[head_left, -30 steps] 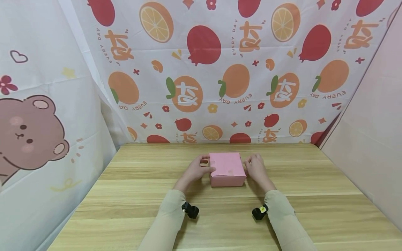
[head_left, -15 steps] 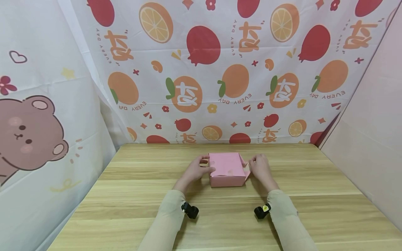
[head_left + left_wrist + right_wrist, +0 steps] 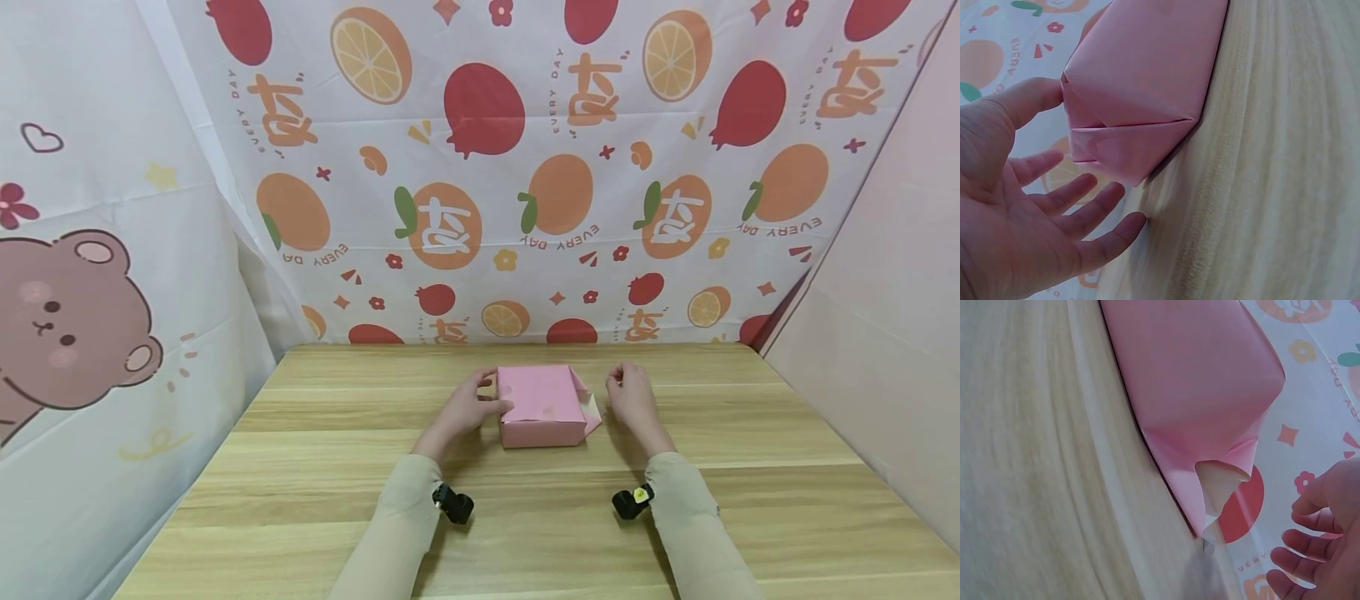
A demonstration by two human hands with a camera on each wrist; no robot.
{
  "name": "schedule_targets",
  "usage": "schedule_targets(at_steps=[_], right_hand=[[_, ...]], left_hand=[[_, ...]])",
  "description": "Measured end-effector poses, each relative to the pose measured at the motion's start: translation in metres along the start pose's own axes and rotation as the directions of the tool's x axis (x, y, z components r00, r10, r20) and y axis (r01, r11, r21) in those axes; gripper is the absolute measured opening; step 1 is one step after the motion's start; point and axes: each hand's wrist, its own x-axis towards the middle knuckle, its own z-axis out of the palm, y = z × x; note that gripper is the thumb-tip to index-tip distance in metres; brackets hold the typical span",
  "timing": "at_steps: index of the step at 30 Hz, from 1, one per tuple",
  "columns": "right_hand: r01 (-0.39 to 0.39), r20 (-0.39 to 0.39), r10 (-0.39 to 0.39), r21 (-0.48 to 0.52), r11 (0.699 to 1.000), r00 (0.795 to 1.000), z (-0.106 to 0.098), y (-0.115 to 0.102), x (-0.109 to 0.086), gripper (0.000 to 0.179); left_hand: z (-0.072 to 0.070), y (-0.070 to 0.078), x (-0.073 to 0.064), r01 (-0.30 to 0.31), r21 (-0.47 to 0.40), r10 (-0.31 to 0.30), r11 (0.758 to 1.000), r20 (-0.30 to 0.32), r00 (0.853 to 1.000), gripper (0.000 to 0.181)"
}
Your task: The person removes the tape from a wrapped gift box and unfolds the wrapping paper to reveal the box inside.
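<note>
A pink paper-wrapped box (image 3: 542, 396) stands on the wooden table in the head view. Its left end is folded into a neat pointed flap (image 3: 1125, 147). On the right end the pink paper flap (image 3: 1175, 481) sticks out loose, its pale inner side showing. My left hand (image 3: 472, 404) is at the box's left end; in the left wrist view its thumb tip rests at the upper corner, and the other fingers spread loosely beside the fold. To the right of the loose flap is my right hand (image 3: 630, 393), apart from the box, fingers loosely curled with nothing in them.
The wood-grain table (image 3: 337, 517) spreads around the box. Behind it hangs a fruit-print curtain (image 3: 487, 208); a bear-print cloth (image 3: 195, 292) borders the left and a pale cloth (image 3: 885, 333) the right. Black cameras sit at both wrists.
My right hand has drawn the right-end paper outward, released it and moved off to the right. The flap now stands out from the box. My left hand has stayed in place.
</note>
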Motion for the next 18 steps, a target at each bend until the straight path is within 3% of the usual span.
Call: schedule_targets(at_steps=[9,18], right_hand=[[0.012,0.011,-0.013,0.035,0.999,1.0,0.0,-0.002,0.002,0.028],[0.056,0.032,-0.057,0.036,0.998,0.998,0.004,-0.011,0.001,0.025]], left_hand=[[0.0,-0.001,0.0,-0.057,-0.01,0.057,0.998,0.025,0.998,0.08],[0.002,-0.001,0.001,-0.114,0.054,0.114,0.992,0.005,0.994,0.077]])
